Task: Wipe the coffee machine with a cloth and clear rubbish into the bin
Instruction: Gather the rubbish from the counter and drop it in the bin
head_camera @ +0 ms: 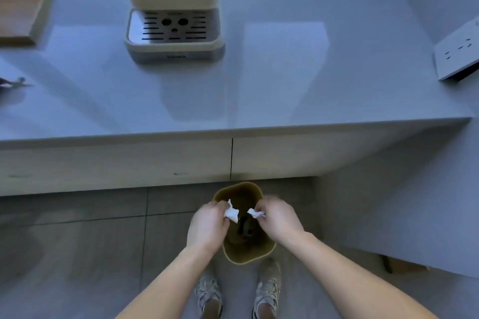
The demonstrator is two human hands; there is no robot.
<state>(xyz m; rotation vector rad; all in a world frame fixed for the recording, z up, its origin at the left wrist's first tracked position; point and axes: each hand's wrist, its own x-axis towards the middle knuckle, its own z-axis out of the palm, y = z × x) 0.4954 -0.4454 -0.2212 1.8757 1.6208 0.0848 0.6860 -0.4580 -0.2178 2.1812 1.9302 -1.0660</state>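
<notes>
I'm at the binning step: my left hand point(207, 225) and right hand point(278, 220) each pinch a paper scrap point(231, 213) over the bin point(246, 256); next I let go.

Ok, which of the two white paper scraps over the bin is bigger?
The scrap in the left hand; it is clearly larger than the small scrap pinched in the right hand.

One camera is riding on the person's head, facing forward and steeply down. It is looking across the counter point(285, 72) to the coffee machine point(171, 8), farther off at the top. The bin point(246, 255), the left hand point(207, 223) and the right hand point(280, 220) are sitting near beneath it, each hand pinching a paper scrap point(231, 213). The shoes point(208, 292) are lining the bottom edge.
</notes>
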